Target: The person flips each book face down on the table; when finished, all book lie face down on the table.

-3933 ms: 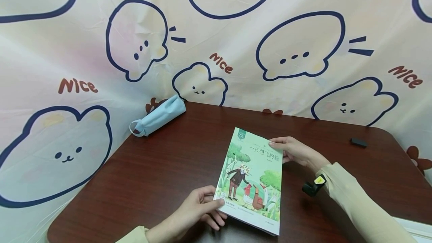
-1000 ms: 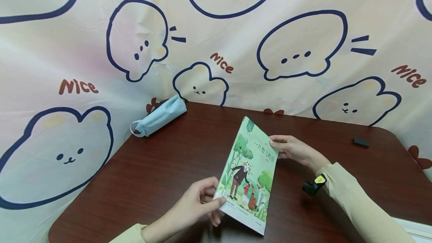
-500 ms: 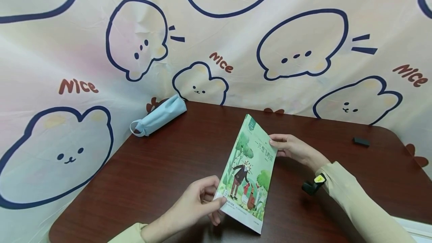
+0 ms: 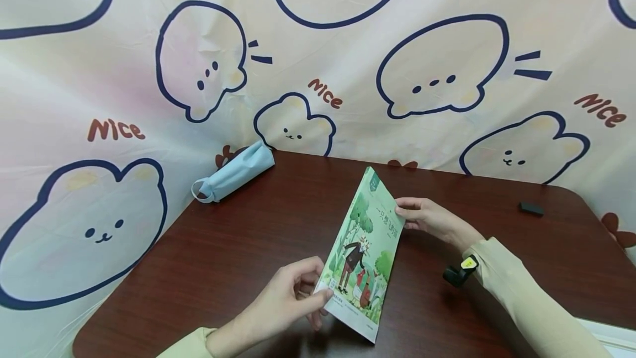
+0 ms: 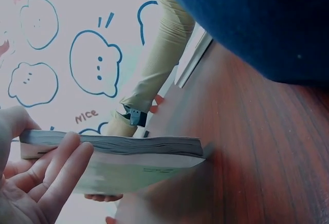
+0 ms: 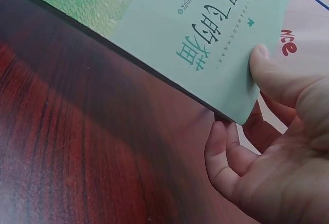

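A light green paperback book (image 4: 365, 253) with a cartoon cover is held tilted over the table, its left long edge raised above the right one. My left hand (image 4: 290, 294) pinches its lower left corner, thumb on the cover and fingers underneath. At the upper right edge, my right hand (image 4: 434, 220) holds it between thumb and fingers. The left wrist view shows the book's page edges (image 5: 113, 144) and my left fingers (image 5: 72, 157) bent beneath. In the right wrist view, my right thumb (image 6: 272, 72) lies on the cover near a corner.
On the dark wooden table (image 4: 238, 242), a light blue pouch (image 4: 236, 171) with a loop lies at the back left. A small black block (image 4: 531, 209) sits at the back right. A white object (image 4: 608, 336) shows at the right edge. Patterned cloth (image 4: 358, 65) hangs behind the table.
Since the earliest frame, the book has gone from facing up nearly flat to tilting more steeply to the right, its top left corner rising. Both hands keep their hold and have shifted little.
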Action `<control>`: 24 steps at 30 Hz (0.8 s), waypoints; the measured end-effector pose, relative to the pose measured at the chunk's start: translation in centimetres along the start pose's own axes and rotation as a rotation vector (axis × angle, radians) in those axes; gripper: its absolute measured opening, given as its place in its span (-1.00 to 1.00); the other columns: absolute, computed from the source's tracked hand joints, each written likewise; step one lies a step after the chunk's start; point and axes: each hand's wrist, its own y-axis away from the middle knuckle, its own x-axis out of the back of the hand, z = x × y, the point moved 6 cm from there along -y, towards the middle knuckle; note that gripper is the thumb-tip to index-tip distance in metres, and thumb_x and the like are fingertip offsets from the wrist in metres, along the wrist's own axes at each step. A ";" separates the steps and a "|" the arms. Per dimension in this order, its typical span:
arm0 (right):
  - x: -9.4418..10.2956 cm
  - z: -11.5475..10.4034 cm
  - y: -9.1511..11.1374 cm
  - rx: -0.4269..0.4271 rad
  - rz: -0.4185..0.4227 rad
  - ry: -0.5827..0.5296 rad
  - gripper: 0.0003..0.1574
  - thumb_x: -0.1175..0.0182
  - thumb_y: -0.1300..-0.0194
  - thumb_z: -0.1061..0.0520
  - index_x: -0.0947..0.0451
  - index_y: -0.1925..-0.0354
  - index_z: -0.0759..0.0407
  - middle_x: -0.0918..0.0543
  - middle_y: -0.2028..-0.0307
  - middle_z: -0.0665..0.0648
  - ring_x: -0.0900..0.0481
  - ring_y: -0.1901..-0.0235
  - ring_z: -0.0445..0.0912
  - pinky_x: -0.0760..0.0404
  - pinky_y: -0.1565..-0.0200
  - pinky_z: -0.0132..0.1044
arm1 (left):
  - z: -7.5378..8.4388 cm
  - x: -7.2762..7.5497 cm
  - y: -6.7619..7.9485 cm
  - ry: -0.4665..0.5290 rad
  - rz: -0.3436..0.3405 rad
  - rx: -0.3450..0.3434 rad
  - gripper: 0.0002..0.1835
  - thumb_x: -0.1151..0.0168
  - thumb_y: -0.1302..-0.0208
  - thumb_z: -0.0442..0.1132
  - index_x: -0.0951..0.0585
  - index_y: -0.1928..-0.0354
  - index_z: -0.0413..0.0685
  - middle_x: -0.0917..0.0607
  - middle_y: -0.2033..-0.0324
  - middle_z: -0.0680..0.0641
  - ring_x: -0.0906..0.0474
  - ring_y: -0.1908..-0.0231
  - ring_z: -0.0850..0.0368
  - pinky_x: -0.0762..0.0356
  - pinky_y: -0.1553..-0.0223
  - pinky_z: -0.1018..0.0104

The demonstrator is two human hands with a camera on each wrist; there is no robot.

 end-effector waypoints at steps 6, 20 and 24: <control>-0.1 -0.4 -0.1 0.022 -0.024 0.007 -0.59 -0.11 -0.43 0.03 -0.48 -0.17 0.13 -0.68 0.10 0.02 -0.62 0.16 -0.15 -0.61 0.03 -0.23 | 0.4 0.1 0.2 -0.083 0.022 0.001 -0.91 -0.20 -0.33 -0.26 -0.52 0.18 -0.06 -0.74 0.35 -0.15 -0.66 0.59 0.15 -0.67 0.51 0.19; 0.2 -0.9 0.1 0.078 0.011 0.047 -0.62 -0.13 -0.41 0.07 -0.50 -0.14 0.14 -0.67 0.10 -0.01 -0.62 0.14 -0.17 -0.60 -0.05 -0.18 | 1.3 0.1 0.4 -0.197 0.025 -0.119 -0.92 -0.16 -0.31 -0.34 -0.47 0.28 0.00 -0.72 0.44 -0.04 -0.58 0.63 0.32 -0.65 0.57 0.23; 0.2 -0.9 0.1 0.073 0.039 0.063 -0.58 -0.17 -0.38 0.05 -0.50 -0.14 0.16 -0.68 0.11 -0.01 -0.63 0.12 -0.18 -0.58 -0.11 -0.11 | 1.4 0.1 0.4 -0.203 0.024 -0.126 -0.94 -0.15 -0.31 -0.34 -0.47 0.29 -0.05 -0.72 0.43 -0.04 -0.59 0.61 0.33 -0.65 0.57 0.26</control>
